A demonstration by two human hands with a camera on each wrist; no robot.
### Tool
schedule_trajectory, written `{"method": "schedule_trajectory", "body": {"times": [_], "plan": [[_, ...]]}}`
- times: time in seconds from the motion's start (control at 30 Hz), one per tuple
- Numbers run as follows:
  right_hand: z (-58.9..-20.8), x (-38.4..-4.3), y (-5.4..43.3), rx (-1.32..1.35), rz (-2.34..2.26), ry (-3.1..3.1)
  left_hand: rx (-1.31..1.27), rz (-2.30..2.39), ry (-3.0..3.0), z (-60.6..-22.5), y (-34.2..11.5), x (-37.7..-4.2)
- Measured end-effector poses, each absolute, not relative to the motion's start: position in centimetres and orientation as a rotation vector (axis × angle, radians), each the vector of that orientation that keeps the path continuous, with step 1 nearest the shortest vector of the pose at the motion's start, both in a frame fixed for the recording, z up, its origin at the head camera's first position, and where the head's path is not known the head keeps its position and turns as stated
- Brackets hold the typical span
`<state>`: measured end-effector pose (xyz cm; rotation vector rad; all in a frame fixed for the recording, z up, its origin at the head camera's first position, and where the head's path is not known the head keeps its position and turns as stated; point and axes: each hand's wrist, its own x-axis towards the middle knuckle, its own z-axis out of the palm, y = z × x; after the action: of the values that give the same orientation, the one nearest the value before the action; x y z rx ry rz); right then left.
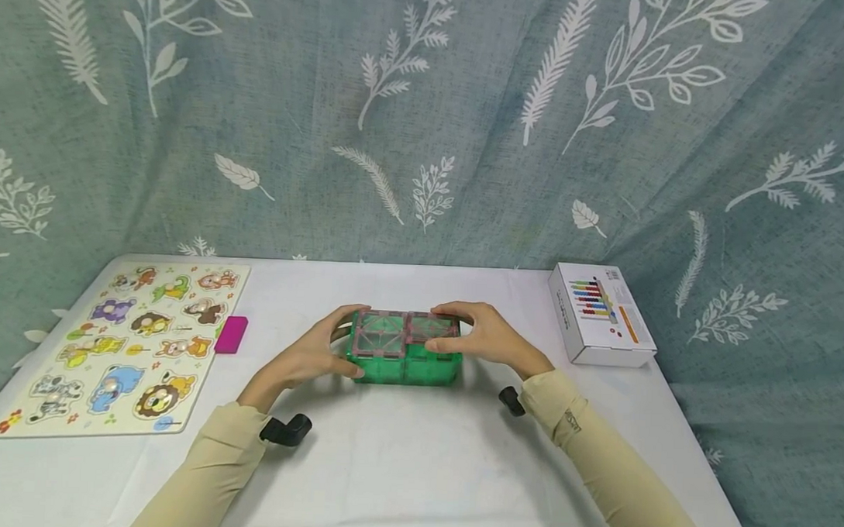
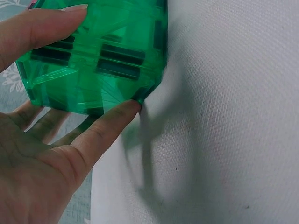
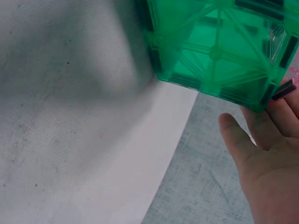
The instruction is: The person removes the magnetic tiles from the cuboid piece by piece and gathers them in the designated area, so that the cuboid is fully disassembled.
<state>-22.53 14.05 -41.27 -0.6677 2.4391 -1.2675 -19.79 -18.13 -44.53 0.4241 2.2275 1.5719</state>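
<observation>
A green see-through box of magnetic tiles [image 1: 432, 370] is at the middle of the white table. One pink see-through tile [image 1: 381, 336] lies on its left top. A second pink tile [image 1: 430, 326] sits at the right top; in the right wrist view, its edge juts past the box side. My left hand [image 1: 314, 357] grips the box's left end, thumb in front and fingers round the back; the left wrist view shows a fingertip at a lower corner. My right hand [image 1: 485, 335] pinches the second pink tile between thumb at the front and fingers behind.
An animal puzzle board [image 1: 119, 346] lies on the left, with a magenta block [image 1: 231, 335] at its right edge. A white box with an abacus picture [image 1: 602, 315] stands at the back right. Patterned teal cloth [image 1: 427, 124] hangs behind the white table [image 1: 415, 465].
</observation>
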Motion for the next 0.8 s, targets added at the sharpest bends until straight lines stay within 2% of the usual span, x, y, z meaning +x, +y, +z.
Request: {"method": "schedule_trajectory", "body": {"times": [0.3, 0.8], "plan": [[-40.2, -22.8, 13.2, -0.692, -1.397, 2.466, 0.427, 1.587, 2.222, -44.7, -18.2, -20.0], [-40.7, -23.8, 12.5, -0.669, -1.454, 2.406, 0.425, 1.569, 2.232, -44.4, -18.2, -19.7]]}}
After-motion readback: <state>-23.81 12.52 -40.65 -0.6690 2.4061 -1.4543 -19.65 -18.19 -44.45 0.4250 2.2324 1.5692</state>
